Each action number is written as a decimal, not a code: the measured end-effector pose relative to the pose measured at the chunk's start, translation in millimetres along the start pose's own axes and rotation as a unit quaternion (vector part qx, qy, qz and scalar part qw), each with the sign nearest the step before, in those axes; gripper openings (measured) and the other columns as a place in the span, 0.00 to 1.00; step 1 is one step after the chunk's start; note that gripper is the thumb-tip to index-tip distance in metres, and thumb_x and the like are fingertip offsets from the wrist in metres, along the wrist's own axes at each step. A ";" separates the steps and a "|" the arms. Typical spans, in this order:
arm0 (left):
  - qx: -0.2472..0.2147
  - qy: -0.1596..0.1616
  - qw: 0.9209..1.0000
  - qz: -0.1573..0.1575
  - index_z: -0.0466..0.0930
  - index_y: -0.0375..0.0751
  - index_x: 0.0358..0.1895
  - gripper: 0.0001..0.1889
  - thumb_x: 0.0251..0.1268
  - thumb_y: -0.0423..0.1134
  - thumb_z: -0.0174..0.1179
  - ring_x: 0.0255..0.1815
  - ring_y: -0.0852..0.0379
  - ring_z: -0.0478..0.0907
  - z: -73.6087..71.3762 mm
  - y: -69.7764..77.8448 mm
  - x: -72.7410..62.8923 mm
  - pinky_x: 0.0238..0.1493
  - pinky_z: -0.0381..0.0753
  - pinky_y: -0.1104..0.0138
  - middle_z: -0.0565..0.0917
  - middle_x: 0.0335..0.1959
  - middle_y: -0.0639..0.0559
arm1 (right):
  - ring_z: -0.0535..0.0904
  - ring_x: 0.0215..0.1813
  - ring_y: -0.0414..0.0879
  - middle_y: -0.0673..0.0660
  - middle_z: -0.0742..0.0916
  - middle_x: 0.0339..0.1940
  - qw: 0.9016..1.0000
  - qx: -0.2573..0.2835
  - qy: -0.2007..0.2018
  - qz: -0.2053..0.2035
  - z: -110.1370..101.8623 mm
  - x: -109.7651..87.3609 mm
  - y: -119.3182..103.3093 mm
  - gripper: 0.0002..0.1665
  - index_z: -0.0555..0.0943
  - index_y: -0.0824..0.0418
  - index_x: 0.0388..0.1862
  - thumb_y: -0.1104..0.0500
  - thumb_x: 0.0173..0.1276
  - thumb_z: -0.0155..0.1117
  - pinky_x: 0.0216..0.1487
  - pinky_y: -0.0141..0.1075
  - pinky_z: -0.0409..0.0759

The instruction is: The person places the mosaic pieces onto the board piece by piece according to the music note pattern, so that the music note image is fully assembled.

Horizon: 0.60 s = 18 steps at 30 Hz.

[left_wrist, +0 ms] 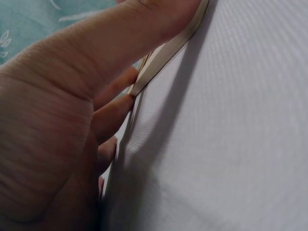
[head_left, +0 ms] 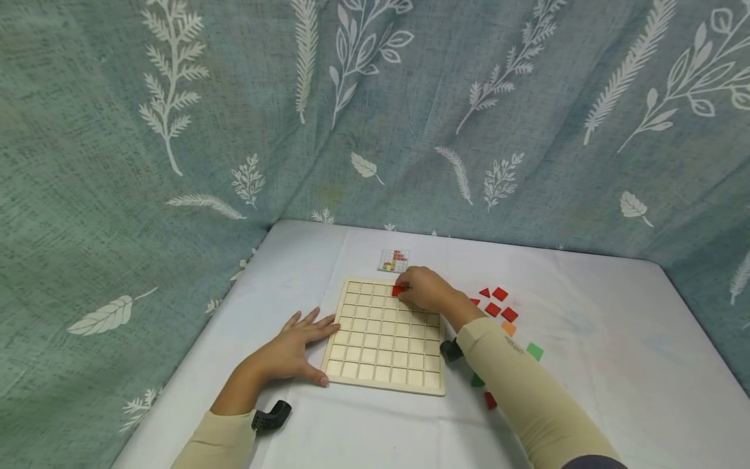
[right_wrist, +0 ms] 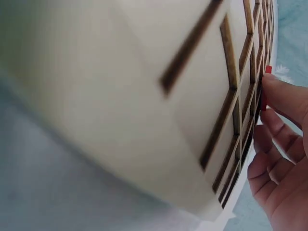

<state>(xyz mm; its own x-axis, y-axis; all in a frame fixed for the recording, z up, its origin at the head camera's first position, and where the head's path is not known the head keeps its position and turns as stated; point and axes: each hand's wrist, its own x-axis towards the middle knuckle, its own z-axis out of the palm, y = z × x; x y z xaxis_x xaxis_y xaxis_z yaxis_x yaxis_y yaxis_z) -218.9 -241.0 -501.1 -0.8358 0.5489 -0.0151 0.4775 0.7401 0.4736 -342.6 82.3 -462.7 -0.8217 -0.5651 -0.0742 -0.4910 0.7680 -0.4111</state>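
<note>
A pale wooden grid board (head_left: 383,355) lies on the white-covered table. At its far edge my right hand (head_left: 430,290) pinches a red tile (head_left: 397,290) over a cell of the top row. In the right wrist view the thumb and index finger hold the red tile (right_wrist: 263,98) against the grid, the other fingers bent behind. My left hand (head_left: 293,350) rests beside the board's left side, fingers spread. Its fingertips and thumb touch the board's edge, as the left wrist view shows with the wooden rim (left_wrist: 166,57).
Just beyond the board lies a small printed pattern card (head_left: 394,260). To the right are loose red tiles (head_left: 500,294), an orange tile (head_left: 508,327) and a green tile (head_left: 534,352); the right sleeve (head_left: 521,384) partly covers this area. A patterned green curtain (head_left: 410,163) hangs behind.
</note>
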 end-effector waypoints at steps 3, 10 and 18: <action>0.002 -0.001 1.000 0.001 0.63 0.52 0.74 0.62 0.27 0.76 0.69 0.78 0.47 0.40 -0.2 -1.1 -0.9 0.73 0.30 0.46 0.57 0.76 0.59 | 0.77 0.53 0.45 0.51 0.83 0.49 1.000 -0.008 -0.006 0.003 0.3 4.3 -2.9 0.19 0.83 0.55 0.56 0.53 0.67 0.67 0.53 0.39 0.77; 0.001 -0.003 1.000 -0.003 0.63 0.53 0.74 0.62 0.26 0.75 0.70 0.78 0.47 0.40 -0.9 -0.5 0.5 0.73 0.30 0.47 0.57 0.76 0.59 | 0.77 0.50 0.43 0.49 0.83 0.47 1.000 -0.002 -0.016 0.009 -0.5 9.2 -8.0 0.19 0.83 0.54 0.55 0.52 0.68 0.66 0.50 0.38 0.76; 0.000 -0.008 1.000 -0.006 0.63 0.53 0.74 0.61 0.27 0.75 0.70 0.78 0.47 0.40 -1.4 1.2 -1.1 0.73 0.30 0.46 0.56 0.76 0.59 | 0.77 0.48 0.43 0.49 0.82 0.45 1.000 -0.016 -0.017 0.005 1.1 10.9 -10.6 0.18 0.83 0.54 0.55 0.51 0.67 0.66 0.49 0.38 0.76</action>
<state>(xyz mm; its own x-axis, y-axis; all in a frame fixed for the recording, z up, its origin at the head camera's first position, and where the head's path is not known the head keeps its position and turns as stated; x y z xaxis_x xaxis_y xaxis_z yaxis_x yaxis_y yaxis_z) -217.8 -241.3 -499.3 -0.8373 0.5457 -0.0355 0.4669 0.7471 0.4731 -346.0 67.6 -460.2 -0.8164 -0.5671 -0.1087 -0.4924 0.7821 -0.3819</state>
